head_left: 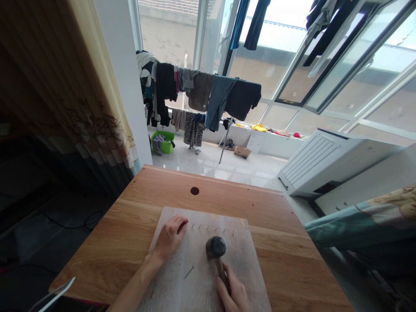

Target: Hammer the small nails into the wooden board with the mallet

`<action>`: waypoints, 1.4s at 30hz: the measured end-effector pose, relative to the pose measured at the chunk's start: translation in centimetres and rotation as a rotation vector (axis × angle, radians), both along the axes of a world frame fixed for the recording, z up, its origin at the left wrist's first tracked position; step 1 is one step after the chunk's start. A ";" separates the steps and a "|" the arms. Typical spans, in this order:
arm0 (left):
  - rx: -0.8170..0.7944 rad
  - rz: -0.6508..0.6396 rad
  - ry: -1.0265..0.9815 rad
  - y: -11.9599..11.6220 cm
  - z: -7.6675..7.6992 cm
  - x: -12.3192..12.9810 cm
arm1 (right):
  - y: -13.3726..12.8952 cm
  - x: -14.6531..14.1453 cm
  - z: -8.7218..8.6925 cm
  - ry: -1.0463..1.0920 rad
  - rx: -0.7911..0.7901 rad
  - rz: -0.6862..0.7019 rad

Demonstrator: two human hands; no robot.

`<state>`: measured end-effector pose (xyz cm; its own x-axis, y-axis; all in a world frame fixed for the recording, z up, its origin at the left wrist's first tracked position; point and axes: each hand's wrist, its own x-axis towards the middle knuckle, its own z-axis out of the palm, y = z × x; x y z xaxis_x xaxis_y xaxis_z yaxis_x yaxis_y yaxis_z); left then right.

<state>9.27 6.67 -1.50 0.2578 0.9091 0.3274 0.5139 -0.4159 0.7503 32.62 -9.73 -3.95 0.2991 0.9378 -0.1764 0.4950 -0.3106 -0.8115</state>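
Observation:
A pale, worn wooden board (177, 264) lies on the desk in front of me. My left hand (171, 236) rests on its upper left part with the fingers curled in; whatever they may hold is hidden. My right hand (233, 290) grips the handle of a rubber mallet (216, 248), whose black head is over the middle of the board. Several thin nails (208, 228) stand in a row near the board's far edge, some of them leaning. A single longer nail (189, 272) lies loose between my hands.
The wooden desk (130, 234) has a round hole (194, 190) near its far edge. Beyond it are a clothes rack with laundry (201, 93), a green basket (167, 145) and a white ribbed appliance (320, 160). Curtains (81, 86) hang at both sides.

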 end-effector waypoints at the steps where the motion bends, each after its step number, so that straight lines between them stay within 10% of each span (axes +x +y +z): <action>1: 0.007 0.001 0.008 0.0 -0.1 0.0 | 0.0 -0.1 0.2 0.001 0.020 -0.018; 14: -0.037 0.045 -0.078 0.1 -0.3 0.3 | 7.5 -7.3 7.7 0.461 0.056 0.259; 32: -0.038 0.087 0.040 -1.6 2.0 -0.2 | 5.0 -5.0 4.8 0.371 0.005 0.198; 38: -0.178 -0.330 0.487 -6.3 5.7 -0.2 | 0.3 -0.9 1.2 0.139 0.036 0.000; 42: -0.043 -0.463 0.741 -7.6 5.3 1.2 | 0.0 -0.4 0.1 0.112 0.009 0.000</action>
<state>10.50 -0.93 3.79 0.7366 0.6684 -0.1030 0.6623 -0.6821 0.3098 32.22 -9.71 -3.88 0.2784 0.9393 -0.2003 0.4007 -0.3031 -0.8646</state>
